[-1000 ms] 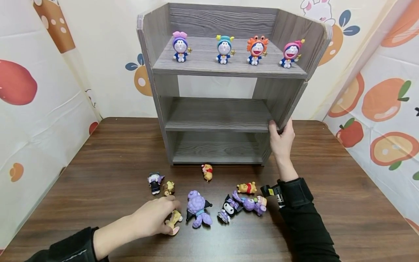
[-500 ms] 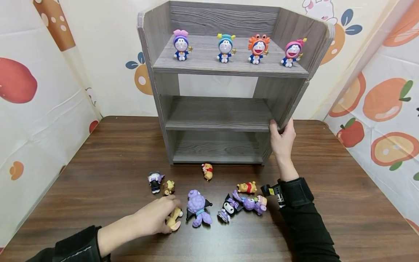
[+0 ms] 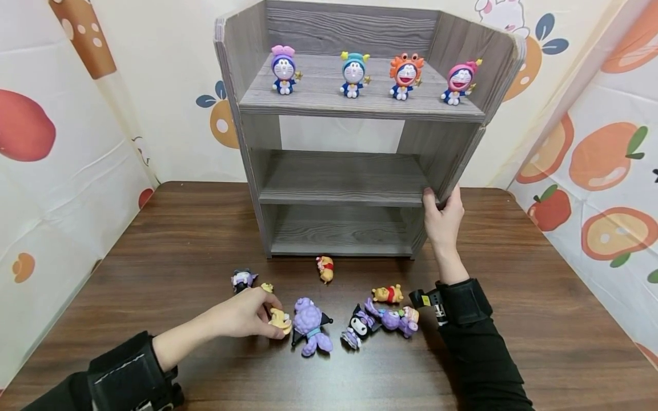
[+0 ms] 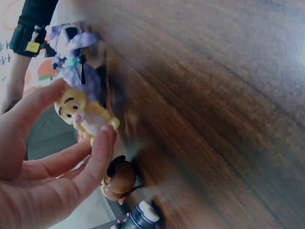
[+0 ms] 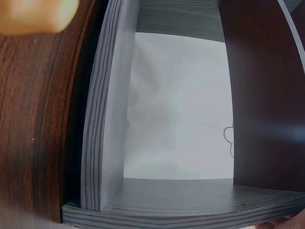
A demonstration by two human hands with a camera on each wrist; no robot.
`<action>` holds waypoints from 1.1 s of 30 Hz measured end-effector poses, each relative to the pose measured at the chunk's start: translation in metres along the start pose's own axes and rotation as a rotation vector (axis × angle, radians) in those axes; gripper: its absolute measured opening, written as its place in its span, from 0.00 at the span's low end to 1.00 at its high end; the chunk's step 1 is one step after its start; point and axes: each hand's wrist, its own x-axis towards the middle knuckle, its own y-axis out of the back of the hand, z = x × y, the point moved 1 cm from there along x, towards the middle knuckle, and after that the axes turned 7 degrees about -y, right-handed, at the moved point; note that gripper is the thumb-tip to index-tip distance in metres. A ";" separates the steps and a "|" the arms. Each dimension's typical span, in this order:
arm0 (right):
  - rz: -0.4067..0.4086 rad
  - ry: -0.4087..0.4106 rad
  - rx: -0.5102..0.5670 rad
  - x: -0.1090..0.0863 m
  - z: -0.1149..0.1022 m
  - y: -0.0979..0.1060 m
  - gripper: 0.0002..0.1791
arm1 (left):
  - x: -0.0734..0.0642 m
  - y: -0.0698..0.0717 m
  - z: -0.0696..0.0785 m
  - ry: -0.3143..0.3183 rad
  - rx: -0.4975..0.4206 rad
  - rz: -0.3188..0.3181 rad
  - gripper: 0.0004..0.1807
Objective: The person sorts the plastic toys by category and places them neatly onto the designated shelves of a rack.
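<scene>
My left hand pinches a small yellow rabbit figurine between thumb and fingertips, low over the table. In the left wrist view the rabbit figurine shows its face, pink nose and pale belly. Right of it lies a purple plush-like figurine. A dark-clothed figurine and a small brown-and-yellow figurine are partly hidden behind my left hand. My right hand grips the right side of the grey wooden shelf, thumb in front; in the right wrist view only a bit of fingers shows.
Several capped blue-and-white cat figurines, one with an orange crab hat, stand on the top board. Nearer me on the table lie two yellow bears in red, one bear before the shelf, a black-and-purple figurine and a purple one.
My left hand has moved slightly up and right with the rabbit figurine, which has turned from lying lengthwise and now shows beside the purple figurine. My right hand stays on the shelf's side.
</scene>
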 end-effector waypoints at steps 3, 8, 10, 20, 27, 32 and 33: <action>-0.001 0.002 0.005 0.000 -0.001 0.000 0.17 | 0.000 0.002 0.001 0.015 -0.020 -0.014 0.24; -0.001 0.002 0.007 0.000 -0.001 0.000 0.18 | -0.001 0.001 0.001 -0.005 0.048 -0.008 0.26; 0.001 0.003 0.005 0.000 -0.001 0.000 0.18 | -0.001 0.001 0.001 -0.027 0.084 -0.004 0.21; 0.000 0.003 0.006 0.000 -0.002 0.000 0.18 | -0.006 0.004 0.003 -0.066 0.202 0.069 0.21; -0.001 0.003 0.010 0.000 -0.001 0.000 0.17 | -0.008 0.006 0.004 -0.084 0.244 0.095 0.17; 0.003 0.008 0.008 0.000 0.000 0.000 0.17 | -0.009 0.010 0.007 -0.105 0.263 0.086 0.11; 0.004 0.008 0.007 0.000 0.000 0.000 0.17 | -0.010 0.011 0.008 -0.115 0.273 0.086 0.09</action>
